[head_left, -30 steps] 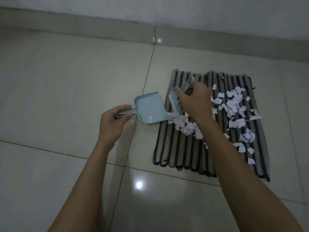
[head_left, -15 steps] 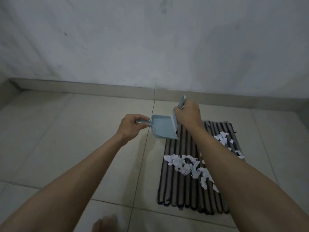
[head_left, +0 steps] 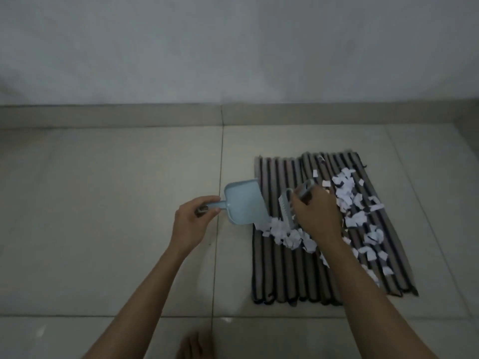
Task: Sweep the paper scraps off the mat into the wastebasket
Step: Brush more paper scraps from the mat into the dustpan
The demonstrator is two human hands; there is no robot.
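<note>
- Since half a second ago I see the dustpan [head_left: 242,203] and brush [head_left: 290,207] come back down from the raised position near the wall; both now sit low at the left edge of the mat [head_left: 282,275].
- My left hand [head_left: 191,224] has its fingers curled round the dustpan's handle, thumb on top, holding it firmly; the pan's open lip points toward the mat edge and meets the nearest scraps.
- My right hand [head_left: 317,216] grips the brush with fingers wrapped round its handle; the pale comb-like head sticks out on the left of the hand and stands over the pile.
- The paper scraps [head_left: 287,234] lie heaped just below the brush and pan lip, on the mat's left half; more white scraps [head_left: 355,203] are scattered across the right half, well apart from the pan.
- The striped mat lies flat on the pale tiled floor [head_left: 103,203], close to the baseboard of a plain grey wall [head_left: 233,47].
- A bare foot [head_left: 194,345] shows at the bottom edge.
- The light is dim; small details are blurred.
</note>
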